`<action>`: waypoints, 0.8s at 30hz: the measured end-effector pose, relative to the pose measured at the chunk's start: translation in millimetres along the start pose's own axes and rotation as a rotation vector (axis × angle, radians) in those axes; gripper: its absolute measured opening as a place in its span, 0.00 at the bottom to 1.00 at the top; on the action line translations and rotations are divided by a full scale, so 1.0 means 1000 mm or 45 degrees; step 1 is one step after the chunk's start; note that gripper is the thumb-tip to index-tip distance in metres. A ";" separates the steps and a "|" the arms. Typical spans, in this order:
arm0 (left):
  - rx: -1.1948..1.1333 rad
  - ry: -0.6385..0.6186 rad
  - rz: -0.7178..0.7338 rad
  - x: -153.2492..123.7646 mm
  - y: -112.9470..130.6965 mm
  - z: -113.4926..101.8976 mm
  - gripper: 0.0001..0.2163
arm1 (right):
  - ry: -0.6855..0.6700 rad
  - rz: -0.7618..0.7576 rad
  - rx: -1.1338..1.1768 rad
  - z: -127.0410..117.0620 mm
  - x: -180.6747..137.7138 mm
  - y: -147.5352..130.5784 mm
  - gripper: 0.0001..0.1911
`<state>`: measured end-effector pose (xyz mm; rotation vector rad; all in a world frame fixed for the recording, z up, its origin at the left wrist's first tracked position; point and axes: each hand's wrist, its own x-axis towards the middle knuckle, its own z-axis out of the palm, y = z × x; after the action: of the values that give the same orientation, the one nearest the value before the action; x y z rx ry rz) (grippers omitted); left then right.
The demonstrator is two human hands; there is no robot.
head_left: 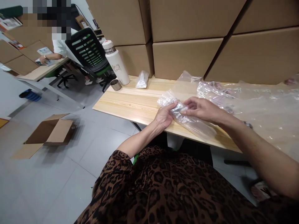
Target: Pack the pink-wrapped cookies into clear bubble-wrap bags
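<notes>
My left hand is closed around a clear plastic bag just above the table's front edge, its thumb pressed on top. My right hand reaches in from the right, thumb and fingers closed on the same crumpled plastic. What is inside the bag is too wrapped up to make out. A loose flap of clear plastic hangs towards the front edge below my right hand. Behind, another clear sheet lies against the cardboard boxes.
On the wooden table stand a white flask, a metal cup and a small wrapped packet. Plastic bags spread over the right side. Stacked cardboard boxes line the back. An open carton lies on the floor; a person sits beyond.
</notes>
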<state>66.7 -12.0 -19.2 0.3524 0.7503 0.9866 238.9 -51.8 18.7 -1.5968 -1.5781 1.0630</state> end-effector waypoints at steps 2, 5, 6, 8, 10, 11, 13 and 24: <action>-0.033 0.079 0.071 0.004 -0.004 0.003 0.07 | 0.274 -0.182 -0.351 0.006 -0.012 0.000 0.29; -0.055 0.128 0.102 0.006 -0.007 0.009 0.08 | 0.348 -0.494 -0.665 0.042 -0.034 0.004 0.32; -0.064 0.137 0.081 0.005 -0.007 0.011 0.07 | 0.333 -0.562 -0.742 0.057 -0.039 0.007 0.33; -0.104 0.132 0.010 0.000 -0.004 0.014 0.05 | 0.374 -0.594 -0.892 0.086 -0.041 0.017 0.35; -0.165 0.072 -0.048 -0.008 0.001 0.014 0.07 | 0.500 -0.563 -1.006 0.103 -0.034 0.028 0.35; -0.188 0.027 -0.065 -0.013 0.004 0.014 0.12 | 0.568 -0.551 -1.046 0.106 -0.029 0.033 0.34; -0.200 -0.057 -0.087 -0.021 0.010 0.012 0.18 | 0.643 -0.570 -1.097 0.102 -0.018 0.041 0.33; -0.003 -0.210 -0.064 -0.017 0.011 -0.004 0.06 | 0.405 -0.608 -0.606 0.050 -0.020 0.028 0.32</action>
<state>51.1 -21.1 -9.0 0.4055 0.6055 0.8994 208.9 -78.7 -27.6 -1.4635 -1.9351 0.1751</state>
